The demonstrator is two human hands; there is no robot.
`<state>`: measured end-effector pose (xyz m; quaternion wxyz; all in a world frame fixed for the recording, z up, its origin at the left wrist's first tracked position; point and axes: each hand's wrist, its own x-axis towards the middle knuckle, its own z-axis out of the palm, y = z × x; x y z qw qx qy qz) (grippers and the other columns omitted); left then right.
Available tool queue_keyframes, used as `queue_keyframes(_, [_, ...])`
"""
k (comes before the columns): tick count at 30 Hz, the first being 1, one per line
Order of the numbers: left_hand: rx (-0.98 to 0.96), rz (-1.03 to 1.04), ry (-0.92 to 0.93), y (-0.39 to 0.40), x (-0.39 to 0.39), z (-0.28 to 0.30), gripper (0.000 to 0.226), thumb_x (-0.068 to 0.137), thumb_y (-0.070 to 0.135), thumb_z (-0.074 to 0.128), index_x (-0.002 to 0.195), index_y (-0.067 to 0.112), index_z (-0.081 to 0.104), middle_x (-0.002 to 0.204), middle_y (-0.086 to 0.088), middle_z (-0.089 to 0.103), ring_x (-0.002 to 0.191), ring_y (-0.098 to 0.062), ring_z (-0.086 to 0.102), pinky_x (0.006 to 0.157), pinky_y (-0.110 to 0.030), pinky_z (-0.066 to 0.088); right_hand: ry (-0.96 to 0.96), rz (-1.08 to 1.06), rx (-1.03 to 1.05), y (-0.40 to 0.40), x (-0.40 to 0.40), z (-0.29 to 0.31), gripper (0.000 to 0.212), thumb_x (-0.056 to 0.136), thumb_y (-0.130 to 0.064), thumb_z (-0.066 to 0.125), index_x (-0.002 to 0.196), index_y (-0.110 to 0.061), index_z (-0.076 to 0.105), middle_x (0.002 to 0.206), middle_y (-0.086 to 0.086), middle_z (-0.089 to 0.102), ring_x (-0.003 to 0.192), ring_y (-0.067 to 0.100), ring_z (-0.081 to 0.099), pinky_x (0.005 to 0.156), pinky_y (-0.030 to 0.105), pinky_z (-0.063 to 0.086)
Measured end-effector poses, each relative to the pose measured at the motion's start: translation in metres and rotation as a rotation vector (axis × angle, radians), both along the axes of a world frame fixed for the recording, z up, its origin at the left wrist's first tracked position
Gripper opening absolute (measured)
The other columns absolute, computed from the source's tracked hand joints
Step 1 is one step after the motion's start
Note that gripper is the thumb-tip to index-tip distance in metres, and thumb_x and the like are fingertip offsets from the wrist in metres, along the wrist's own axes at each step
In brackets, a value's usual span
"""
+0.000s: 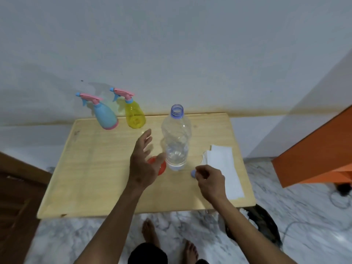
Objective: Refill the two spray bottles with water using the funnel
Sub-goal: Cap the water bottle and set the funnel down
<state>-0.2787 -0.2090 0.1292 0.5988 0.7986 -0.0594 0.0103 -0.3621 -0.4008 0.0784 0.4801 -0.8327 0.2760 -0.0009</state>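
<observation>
We found the uncapped water bottle [176,140] upright mid-bench, thin-walled and partly full; we judged mid-body best for gripping. Our left hand [144,159] was spread over the funnel [161,166]; our right hand [208,178] pinched the cap [193,174].

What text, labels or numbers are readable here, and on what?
None readable.
Water bottle: clear, no label showing.
Blue spray bottle: no print visible.
Yellow spray bottle: faint embossed mark low on the body, too blurred to read.
White paper: looks blank.
Cap pinched in the right hand: too small to tell.
</observation>
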Motion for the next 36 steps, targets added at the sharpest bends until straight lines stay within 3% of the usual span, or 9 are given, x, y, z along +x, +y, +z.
queue_keyframes(3, [-0.016,-0.052,-0.058,-0.027,-0.003,0.021,0.097,0.07,0.053,0.076,0.151,0.023,0.033,0.153,0.011,0.04,0.137,-0.002,0.042,0.102,-0.023,0.044,0.084,0.053,-0.125,-0.021,0.011,-0.029,0.031,0.093,-0.015,0.068,0.124,-0.01,0.07,0.124,0.009,0.071,0.113,0.023,0.065,0.089,0.021,0.042])
queue_keyframes(7, [-0.039,0.011,-0.065,-0.046,0.001,0.033,0.09,0.074,0.054,0.076,0.15,0.028,0.036,0.149,0.014,0.045,0.134,-0.003,0.046,0.103,-0.028,0.047,0.185,0.279,-0.401,-0.021,0.024,-0.049,0.036,0.099,-0.029,0.058,0.133,-0.023,0.064,0.137,-0.001,0.063,0.128,0.025,0.046,0.1,0.038,0.036])
queue_keyframes(10, [-0.018,0.053,-0.072,-0.05,0.006,0.033,0.075,0.082,0.038,0.079,0.147,0.025,0.044,0.145,0.01,0.052,0.131,-0.005,0.05,0.102,-0.038,0.052,0.207,0.377,-0.559,-0.021,0.031,-0.054,0.03,0.098,-0.035,0.055,0.124,-0.028,0.069,0.131,-0.007,0.065,0.123,0.023,0.045,0.096,0.039,0.033])
queue_keyframes(15, [-0.002,0.055,-0.069,-0.052,0.006,0.032,0.073,0.082,0.037,0.079,0.146,0.025,0.044,0.145,0.008,0.052,0.133,-0.006,0.049,0.097,-0.028,0.054,0.237,0.423,-0.705,-0.02,0.03,-0.062,0.02,0.095,-0.031,0.052,0.089,-0.023,0.07,0.096,-0.005,0.068,0.106,0.023,0.047,0.085,0.039,0.033])
queue_keyframes(22, [-0.023,0.056,-0.047,-0.053,0.007,0.03,0.074,0.08,0.034,0.081,0.144,0.026,0.044,0.143,0.012,0.051,0.129,-0.006,0.051,0.095,-0.029,0.054,0.203,0.44,-0.737,-0.021,0.035,-0.057,0.024,0.097,-0.03,0.049,0.112,-0.022,0.067,0.104,0.001,0.071,0.112,0.026,0.052,0.089,0.041,0.035])
queue_keyframes(26, [0.026,0.001,-0.077,-0.048,0.008,0.027,0.08,0.084,0.037,0.077,0.151,0.028,0.035,0.149,0.009,0.045,0.131,-0.009,0.048,0.097,-0.037,0.053,-0.043,0.138,-0.339,-0.025,0.059,0.004,0.038,0.098,-0.026,0.054,0.134,-0.012,0.061,0.126,0.011,0.064,0.12,0.032,0.055,0.097,0.041,0.041])
queue_keyframes(29, [0.014,-0.005,-0.056,-0.046,0.009,0.028,0.079,0.083,0.039,0.078,0.15,0.032,0.036,0.148,0.012,0.046,0.13,-0.008,0.049,0.098,-0.041,0.054,-0.385,0.028,-0.124,-0.035,0.083,0.092,0.038,0.099,-0.023,0.06,0.134,-0.007,0.06,0.126,0.012,0.062,0.108,0.023,0.063,0.096,0.034,0.047])
queue_keyframes(32, [-0.001,-0.014,-0.042,-0.048,0.01,0.03,0.078,0.082,0.04,0.078,0.148,0.033,0.037,0.147,0.014,0.046,0.127,-0.008,0.052,0.096,-0.038,0.055,-0.546,0.226,-0.12,-0.038,0.092,0.176,0.033,0.098,-0.023,0.063,0.129,-0.012,0.065,0.126,0.003,0.063,0.098,0.011,0.063,0.091,0.026,0.051])
queue_keyframes(36, [0.024,-0.028,-0.052,-0.053,0.012,0.031,0.078,0.083,0.034,0.079,0.148,0.028,0.037,0.146,0.01,0.046,0.123,-0.012,0.056,0.088,-0.028,0.056,-0.439,0.688,-0.395,-0.034,0.101,0.226,0.036,0.099,-0.018,0.062,0.134,-0.016,0.063,0.131,0.001,0.064,0.109,0.015,0.063,0.097,0.029,0.05])
